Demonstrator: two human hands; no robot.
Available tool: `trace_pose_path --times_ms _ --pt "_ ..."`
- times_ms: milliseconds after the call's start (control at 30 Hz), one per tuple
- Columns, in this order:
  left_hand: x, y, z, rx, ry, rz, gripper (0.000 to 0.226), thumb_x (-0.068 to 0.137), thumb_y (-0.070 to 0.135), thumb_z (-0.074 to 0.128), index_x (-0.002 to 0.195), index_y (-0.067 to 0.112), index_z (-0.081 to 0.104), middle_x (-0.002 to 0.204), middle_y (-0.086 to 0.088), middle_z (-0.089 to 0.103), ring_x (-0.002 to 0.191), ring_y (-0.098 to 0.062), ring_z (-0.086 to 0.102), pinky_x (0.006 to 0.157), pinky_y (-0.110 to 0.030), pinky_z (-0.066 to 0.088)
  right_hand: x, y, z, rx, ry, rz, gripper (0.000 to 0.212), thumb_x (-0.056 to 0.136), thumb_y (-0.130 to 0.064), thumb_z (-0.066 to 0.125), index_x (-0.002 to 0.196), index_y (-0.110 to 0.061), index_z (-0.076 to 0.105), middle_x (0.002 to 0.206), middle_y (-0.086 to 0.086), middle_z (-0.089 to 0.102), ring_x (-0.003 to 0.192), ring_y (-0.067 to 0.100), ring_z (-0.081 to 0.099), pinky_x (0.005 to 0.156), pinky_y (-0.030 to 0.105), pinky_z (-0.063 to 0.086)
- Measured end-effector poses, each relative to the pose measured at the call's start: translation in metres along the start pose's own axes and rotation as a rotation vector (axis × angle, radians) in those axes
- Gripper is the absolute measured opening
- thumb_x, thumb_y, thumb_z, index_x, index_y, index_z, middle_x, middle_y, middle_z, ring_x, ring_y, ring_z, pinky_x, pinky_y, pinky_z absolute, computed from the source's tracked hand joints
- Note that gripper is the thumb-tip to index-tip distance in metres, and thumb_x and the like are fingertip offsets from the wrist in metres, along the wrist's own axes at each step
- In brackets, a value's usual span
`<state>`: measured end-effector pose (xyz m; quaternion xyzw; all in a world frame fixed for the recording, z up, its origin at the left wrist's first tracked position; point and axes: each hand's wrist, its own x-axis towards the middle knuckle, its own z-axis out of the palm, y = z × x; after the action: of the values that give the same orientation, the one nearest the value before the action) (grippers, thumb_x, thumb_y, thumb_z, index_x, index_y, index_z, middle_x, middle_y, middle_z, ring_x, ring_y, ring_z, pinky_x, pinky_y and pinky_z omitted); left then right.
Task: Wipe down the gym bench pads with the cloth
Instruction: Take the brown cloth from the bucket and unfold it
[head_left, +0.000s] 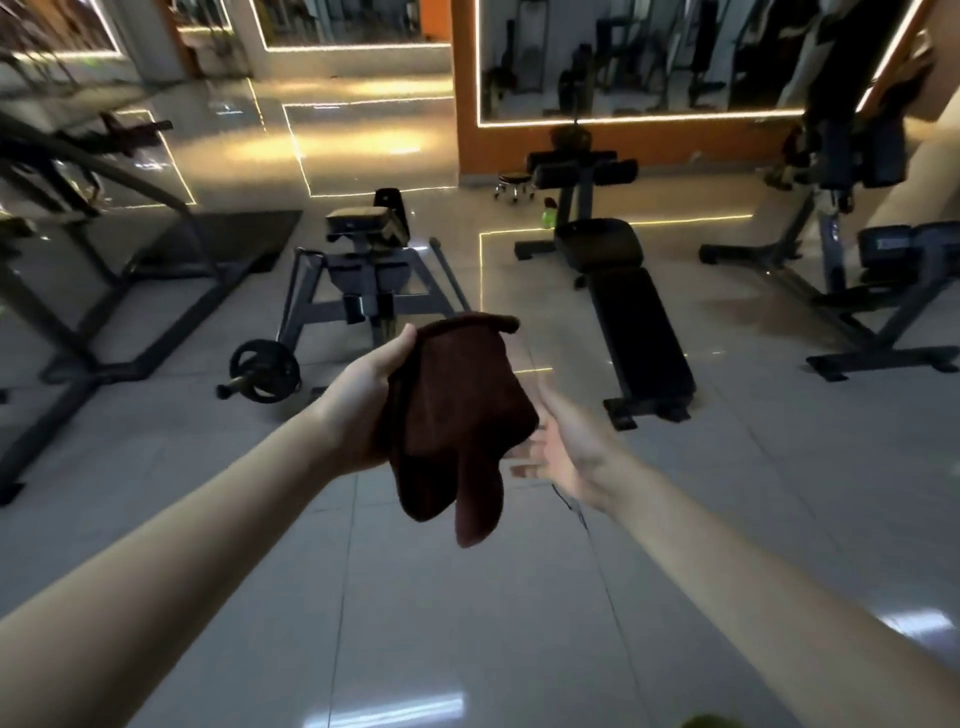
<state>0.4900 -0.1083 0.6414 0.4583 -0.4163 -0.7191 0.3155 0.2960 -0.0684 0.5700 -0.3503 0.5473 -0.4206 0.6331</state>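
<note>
The left hand (363, 410) grips a dark brown cloth (457, 415) at chest height in front of the person; its thumb curls over the cloth's upper edge, and the fingers are hidden behind the fabric. The cloth is bunched at the top and hangs in two loose folds below the hand. The right hand (561, 447) is just beside the cloth's lower right edge, palm turned toward it and fingers spread and relaxed, holding nothing; it is blurred, so whether its fingertips touch the fabric cannot be told. Both forearms are bare and reach in from the bottom corners.

Beneath them lies a glossy tiled floor (467, 623). Ahead and to the right, well apart from the hands, stands a black gym bench (639, 332); its long back pad runs toward the person, its seat pad (597, 244) lies beyond, and black roller pads (582, 171) sit on the upright at the far end. A green bottle (550, 213) stands on the floor near that upright; a small wheeled stool (514, 184) is behind it. To the left of the bench is a grey machine (363, 275) with a weight plate (265, 370) on a low peg. A mirror (623, 57) edged with a light strip hangs on the orange wall (465, 104).
</note>
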Motion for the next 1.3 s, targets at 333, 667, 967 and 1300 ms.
trace_pose_path --times_ms 333,667,967,1300 --pt "0.001 0.019 -0.155 -0.263 0.087 0.039 0.053 0.104 0.041 0.031 0.106 0.005 0.069 0.096 -0.008 0.075 0.082 -0.021 0.074 0.077 -0.035 0.054 0.061 -0.021 0.156 0.552 -0.289 -0.140 0.049 0.098 -0.031 0.049 0.136 -0.001 0.053 0.136 0.018 0.059 0.126 0.028 0.057 0.108 0.040 0.041" --pt "0.015 0.002 -0.252 -0.332 0.235 0.085 0.030 0.101 0.011 0.043 0.122 0.001 0.062 0.120 -0.015 0.069 0.111 -0.025 0.066 0.090 -0.033 0.051 0.142 -0.050 0.212 -0.195 -0.107 -0.279 0.016 0.097 -0.014 0.059 0.103 -0.009 0.073 0.100 0.007 0.076 0.099 0.024 0.072 0.084 0.032 0.058" --pt "0.059 0.033 -0.295 -0.215 0.507 0.422 0.020 0.096 0.002 0.052 0.107 -0.005 0.067 0.089 -0.009 0.074 0.078 -0.014 0.069 0.063 -0.018 0.052 0.245 -0.090 0.234 -0.372 -0.213 -0.456 0.008 0.089 -0.009 0.069 0.094 -0.012 0.075 0.088 0.000 0.077 0.087 0.015 0.073 0.073 0.026 0.058" --pt "0.151 0.162 -0.368 0.177 1.017 0.538 0.016 0.100 0.017 0.055 0.092 0.009 0.067 0.096 -0.014 0.070 0.091 -0.023 0.066 0.089 -0.044 0.054 0.397 -0.231 0.295 -0.330 -0.480 -0.521 0.008 0.092 -0.007 0.065 0.094 -0.007 0.073 0.094 0.016 0.072 0.091 0.030 0.068 0.080 0.030 0.058"
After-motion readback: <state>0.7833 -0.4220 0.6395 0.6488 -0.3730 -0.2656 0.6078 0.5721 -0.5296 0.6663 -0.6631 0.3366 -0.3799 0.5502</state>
